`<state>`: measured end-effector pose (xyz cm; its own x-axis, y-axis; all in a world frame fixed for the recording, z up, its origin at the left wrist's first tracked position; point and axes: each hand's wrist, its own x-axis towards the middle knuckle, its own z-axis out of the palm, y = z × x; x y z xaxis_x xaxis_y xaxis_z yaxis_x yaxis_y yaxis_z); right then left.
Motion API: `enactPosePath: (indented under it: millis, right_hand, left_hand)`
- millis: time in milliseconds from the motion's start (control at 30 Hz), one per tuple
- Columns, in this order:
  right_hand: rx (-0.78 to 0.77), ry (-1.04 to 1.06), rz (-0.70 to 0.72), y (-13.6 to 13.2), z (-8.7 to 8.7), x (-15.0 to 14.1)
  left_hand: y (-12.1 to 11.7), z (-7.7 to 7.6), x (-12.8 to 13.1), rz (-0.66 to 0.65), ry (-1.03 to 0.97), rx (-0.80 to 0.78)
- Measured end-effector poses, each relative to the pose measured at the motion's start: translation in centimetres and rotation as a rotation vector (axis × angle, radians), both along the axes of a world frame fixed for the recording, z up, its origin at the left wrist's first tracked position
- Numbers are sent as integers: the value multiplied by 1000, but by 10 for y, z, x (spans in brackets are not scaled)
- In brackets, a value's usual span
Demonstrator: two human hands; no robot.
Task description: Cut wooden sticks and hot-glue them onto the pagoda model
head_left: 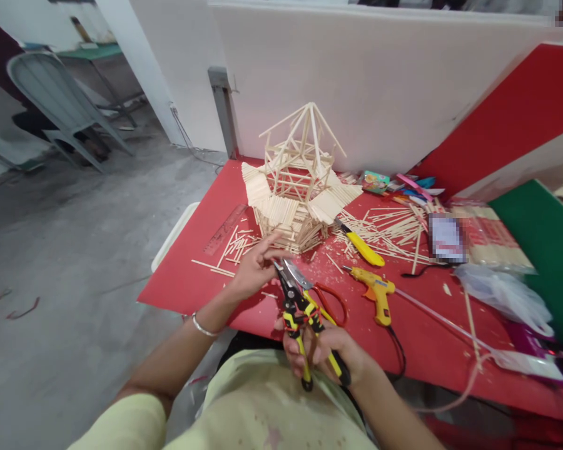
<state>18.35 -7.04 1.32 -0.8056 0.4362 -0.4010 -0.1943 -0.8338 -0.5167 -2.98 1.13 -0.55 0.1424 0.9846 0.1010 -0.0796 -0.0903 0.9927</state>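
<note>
My right hand (323, 347) grips a pair of pruning shears (293, 309) with black and yellow handles, its jaws pointing away from me. At the jaws' tip is my left hand (256, 270), thumb and fingers drawn together; a tiny pale bit shows there, too small to make out. Just beyond stands a model house (298, 181) of thin wooden sticks, with an open roof frame on top and slatted panels around its base. Red-handled scissors (331, 303) lie beside the shears, partly hidden by them.
A yellow glue gun (378, 290) and a yellow utility knife (363, 245) lie to the right on the red table (182, 281). Loose sticks (394, 228) are scattered behind them. A clear ruler (225, 230) is at left. A plastic bag (507, 297) and packed sticks (490, 234) sit farther right.
</note>
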Motion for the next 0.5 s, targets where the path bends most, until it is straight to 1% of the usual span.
enactPosePath:
  millis: [33,67,133,167,233,300,367,400,433,500]
  right_hand:
    - [20,-9,1,-1,1,1]
    - [60,-38,-5,-2,2,4]
    - [226,-186,-37,-5,4,12]
    - [352,-305,-60,-7,6,17]
    - [659,-600,-126,-9,12,23]
    - [973,-921,-201,-6,19,19]
    - [1212,-1220,-210,1,24,3]
    - [1285,-1346,-163,7,25,-9]
    - [1329,-1435,-103,14,24,-24]
    - [1383,-1540,-20,28,19,-55]
  left_hand:
    - [0,2,3,-8,-23,-22]
    - [0,3,4,12,-27,-38]
    - [1,7,4,141,0,-49]
    - [2,9,1,228,21,-41]
    - [2,14,-6,394,64,-2]
    - [-1,17,-14,480,95,50]
    - [-7,19,-18,521,61,75]
    - [-10,20,-17,526,31,72]
    - [-14,20,-16,517,0,59]
    - [-19,20,-10,450,-59,3]
